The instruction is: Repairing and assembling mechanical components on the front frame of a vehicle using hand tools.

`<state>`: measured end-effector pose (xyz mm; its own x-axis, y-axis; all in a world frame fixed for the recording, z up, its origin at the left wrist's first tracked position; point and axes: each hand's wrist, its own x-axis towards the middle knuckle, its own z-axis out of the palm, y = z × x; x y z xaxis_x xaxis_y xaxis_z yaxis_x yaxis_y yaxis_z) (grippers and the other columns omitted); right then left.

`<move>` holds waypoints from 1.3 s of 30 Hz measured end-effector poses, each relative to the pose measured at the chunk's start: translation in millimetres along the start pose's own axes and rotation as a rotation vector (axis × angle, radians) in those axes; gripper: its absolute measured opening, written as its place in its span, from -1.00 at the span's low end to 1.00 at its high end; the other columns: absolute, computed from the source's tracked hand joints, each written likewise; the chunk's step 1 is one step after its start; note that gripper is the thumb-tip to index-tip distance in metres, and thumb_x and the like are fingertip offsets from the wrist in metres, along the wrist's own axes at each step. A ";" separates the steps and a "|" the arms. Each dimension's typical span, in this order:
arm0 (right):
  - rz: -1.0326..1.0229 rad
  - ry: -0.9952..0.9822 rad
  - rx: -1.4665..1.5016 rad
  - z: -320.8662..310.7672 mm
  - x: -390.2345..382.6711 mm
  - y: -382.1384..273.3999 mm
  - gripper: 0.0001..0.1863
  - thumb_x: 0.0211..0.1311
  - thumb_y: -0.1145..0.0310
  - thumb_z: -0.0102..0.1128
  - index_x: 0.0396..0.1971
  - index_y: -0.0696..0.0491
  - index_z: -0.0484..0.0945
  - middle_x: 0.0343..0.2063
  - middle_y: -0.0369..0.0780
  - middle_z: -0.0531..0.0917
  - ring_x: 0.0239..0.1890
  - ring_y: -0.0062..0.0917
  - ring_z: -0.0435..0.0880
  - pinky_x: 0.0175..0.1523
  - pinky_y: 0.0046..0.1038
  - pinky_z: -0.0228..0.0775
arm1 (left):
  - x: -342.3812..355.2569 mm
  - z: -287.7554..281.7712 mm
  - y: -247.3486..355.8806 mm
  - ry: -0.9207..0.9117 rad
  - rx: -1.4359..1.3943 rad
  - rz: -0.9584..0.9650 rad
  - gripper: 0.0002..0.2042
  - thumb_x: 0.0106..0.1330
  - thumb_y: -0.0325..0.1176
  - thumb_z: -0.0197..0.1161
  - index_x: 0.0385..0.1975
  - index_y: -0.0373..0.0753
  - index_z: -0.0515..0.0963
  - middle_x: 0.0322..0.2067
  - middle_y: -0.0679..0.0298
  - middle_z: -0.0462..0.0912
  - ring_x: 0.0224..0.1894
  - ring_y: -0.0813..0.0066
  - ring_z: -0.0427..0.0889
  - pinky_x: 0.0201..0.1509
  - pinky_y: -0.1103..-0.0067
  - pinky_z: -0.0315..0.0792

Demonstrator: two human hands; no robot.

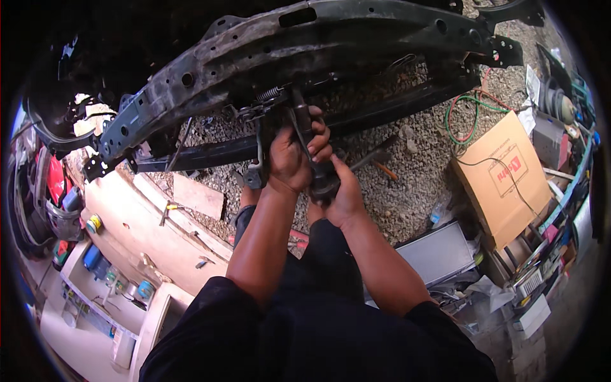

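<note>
Below one perforated beam [375, 28], one left hand [289, 159], one right hand [347, 191] and one dark tool [324, 181] are counted; to its lower right, one cardboard box [487, 191] is seen.

Below the fingers [321, 140] and to their right, grey gravel [407, 197] is seen, with a thin orange stick [386, 170] near them. Farther to the right of the fingers, a green hose [448, 121] is looped, and beside it a brown cardboard box [474, 169] can be found. To their lower right, a grey flat panel [439, 256] is seen. To their lower left, a yellow-handled tool [167, 213] is placed on a pale wooden board [137, 223]; farther off, a blue bottle [94, 258] is noticed.
</note>
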<state>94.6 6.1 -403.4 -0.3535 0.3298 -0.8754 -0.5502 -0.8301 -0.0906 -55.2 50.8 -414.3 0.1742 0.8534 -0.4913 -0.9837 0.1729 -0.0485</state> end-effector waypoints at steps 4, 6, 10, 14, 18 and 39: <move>-0.093 0.097 -0.483 -16.3 -17.7 -17.6 -0.47 0.63 -0.21 0.05 -0.06 0.02 0.60 -0.30 -0.25 0.72 -0.36 -0.51 0.71 -0.33 -0.35 0.54 | 5.5 -5.8 -6.6 -0.071 -0.140 -0.014 -0.55 0.65 -0.12 0.13 0.32 -0.35 0.47 -0.13 0.20 0.61 -0.39 0.50 0.49 -0.35 0.51 0.36; -0.281 0.259 -0.837 -15.1 -33.2 -13.9 -0.35 0.55 -0.21 0.19 0.09 0.17 0.54 -0.16 -0.10 0.71 -0.12 -0.31 0.75 0.06 -0.15 0.61 | 2.9 -6.8 -0.9 -0.025 -0.059 0.019 -0.58 0.67 -0.14 0.11 0.28 -0.35 0.50 -0.11 0.16 0.64 -0.36 0.45 0.51 -0.32 0.49 0.37; -1.165 0.197 -1.544 0.2 -49.3 -18.0 -0.09 0.16 0.07 0.63 0.36 0.19 0.33 0.17 0.03 0.57 0.24 0.05 0.58 0.47 0.12 0.24 | 2.8 -6.1 1.1 -0.033 -0.017 0.061 -0.56 0.73 -0.06 0.06 0.27 -0.33 0.53 -0.08 0.12 0.68 -0.30 0.39 0.55 -0.26 0.44 0.40; -0.965 0.008 -1.437 -11.0 -1.8 -7.0 -0.21 -0.13 0.40 0.71 0.17 0.15 0.50 0.00 0.01 0.64 0.11 0.08 0.65 0.23 -0.06 0.53 | 7.2 -8.3 -2.3 -0.043 0.006 0.044 -0.54 0.73 -0.01 0.06 0.25 -0.31 0.54 -0.09 0.17 0.64 -0.27 0.37 0.55 -0.25 0.44 0.40; -0.892 -0.043 -1.191 -1.2 4.7 -3.9 -0.52 -0.02 0.49 0.54 -0.04 0.17 0.61 -0.19 -0.07 0.72 -0.11 -0.34 0.78 -0.04 -0.31 0.63 | 10.6 -7.5 -5.7 -0.009 0.044 0.101 -0.52 0.73 0.03 0.04 0.24 -0.31 0.54 -0.10 0.20 0.62 -0.28 0.39 0.54 -0.25 0.43 0.41; -0.280 -0.131 -0.379 5.9 -0.6 11.7 -0.60 0.12 0.59 0.31 0.02 0.19 0.63 -0.18 -0.26 0.72 -0.13 -0.51 0.76 -0.04 -0.38 0.62 | -25.0 28.4 -22.3 0.422 1.177 0.369 -0.74 0.64 -0.23 0.33 -0.17 -0.35 0.62 -0.43 0.21 0.77 -0.39 0.55 0.78 -0.34 0.61 0.64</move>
<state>83.9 -1.2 -401.1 -0.3371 0.5978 -0.7274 -0.3326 -0.7984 -0.5020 -36.3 39.5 -376.2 -0.3352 0.7608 -0.5557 -0.3048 0.4705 0.8281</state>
